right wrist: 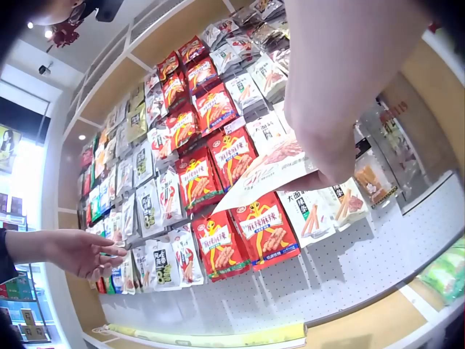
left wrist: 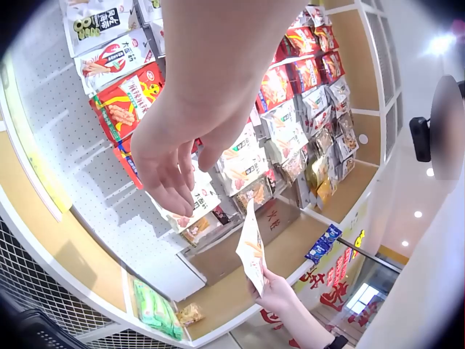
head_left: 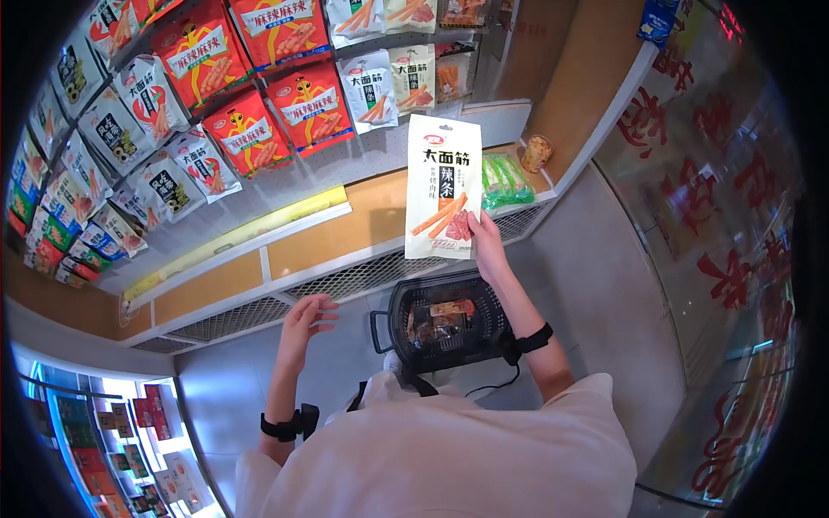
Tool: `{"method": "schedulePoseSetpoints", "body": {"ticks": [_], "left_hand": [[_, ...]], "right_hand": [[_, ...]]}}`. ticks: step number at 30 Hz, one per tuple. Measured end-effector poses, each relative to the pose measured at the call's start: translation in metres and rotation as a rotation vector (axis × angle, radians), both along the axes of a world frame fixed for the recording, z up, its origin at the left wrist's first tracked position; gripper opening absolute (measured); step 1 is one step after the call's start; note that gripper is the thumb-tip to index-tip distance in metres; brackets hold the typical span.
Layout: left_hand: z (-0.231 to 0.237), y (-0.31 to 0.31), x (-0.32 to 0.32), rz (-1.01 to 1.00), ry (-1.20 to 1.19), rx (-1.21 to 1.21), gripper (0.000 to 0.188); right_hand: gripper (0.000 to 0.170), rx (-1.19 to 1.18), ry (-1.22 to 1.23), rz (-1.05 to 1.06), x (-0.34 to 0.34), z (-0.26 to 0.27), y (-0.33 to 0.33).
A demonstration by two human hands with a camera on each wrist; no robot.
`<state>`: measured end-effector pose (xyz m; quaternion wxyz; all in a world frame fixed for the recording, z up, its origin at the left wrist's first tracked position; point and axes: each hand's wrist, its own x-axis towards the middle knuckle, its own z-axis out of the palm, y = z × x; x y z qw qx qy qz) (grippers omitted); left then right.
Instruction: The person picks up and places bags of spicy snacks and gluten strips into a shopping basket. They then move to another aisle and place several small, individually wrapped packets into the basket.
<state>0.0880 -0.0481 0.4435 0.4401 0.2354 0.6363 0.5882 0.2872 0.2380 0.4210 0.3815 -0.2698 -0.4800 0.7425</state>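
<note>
And straight to the pegboard (right wrist: 363, 269), ahead and stretching left, hung with rows of snack packets (head_left: 237, 131). Down now to the shelf (head_left: 380, 194) below it, with a long strip (head_left: 259, 226) toward the left and wrapped packs (head_left: 505, 180) toward the right, just beside a snack tub (head_left: 536, 154). Under the shelf, on to mesh panels (head_left: 233, 317); before those, on the floor (head_left: 233, 371), to a shopping basket (head_left: 442, 356) with packaged food (head_left: 451, 312) in it. Over right, to a glass panel (head_left: 691, 190); far left, to display racks (head_left: 99, 423).

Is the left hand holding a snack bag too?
No, the left hand hangs in the air with nothing in its loosely bent fingers, while the right hand holds the white bag.
</note>
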Motion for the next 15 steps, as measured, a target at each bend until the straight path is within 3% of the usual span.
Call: {"method": "schedulePoseSetpoints", "body": {"ticks": [15], "left_hand": [[-0.003, 0.011, 0.03, -0.053, -0.003, -0.019, 0.026]], "right_hand": [[0.034, -0.138, 0.155, -0.034, 0.028, -0.002, -0.007]]}}
